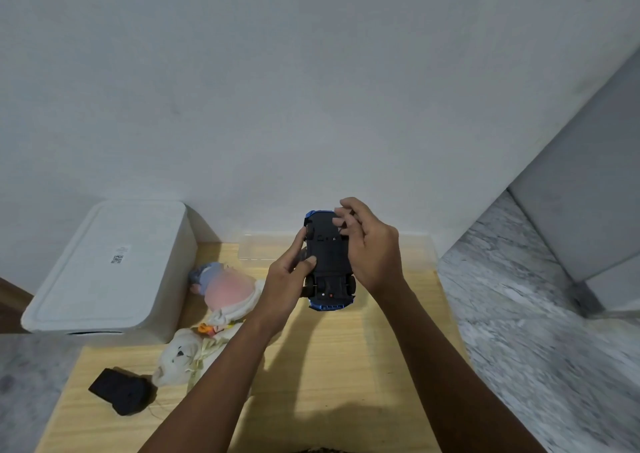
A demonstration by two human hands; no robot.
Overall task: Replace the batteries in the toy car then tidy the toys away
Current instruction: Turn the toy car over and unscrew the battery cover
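A blue toy car [328, 262] is held upside down above the wooden table [363, 366], its black underside facing me. My left hand [285, 286] grips its left side, thumb pressed on the underside. My right hand [367, 245] wraps the car's right side, with its fingertips on the far part of the underside. A black remote control [121, 395] lies on the table at the near left. A white plush bear [183, 357] and a pink and blue plush toy [225, 288] lie left of my arms.
A white lidded storage box [110, 269] stands at the left against the wall. A clear plastic container [256, 252] sits at the back of the table behind the car. Marble-patterned floor [540, 314] lies to the right.
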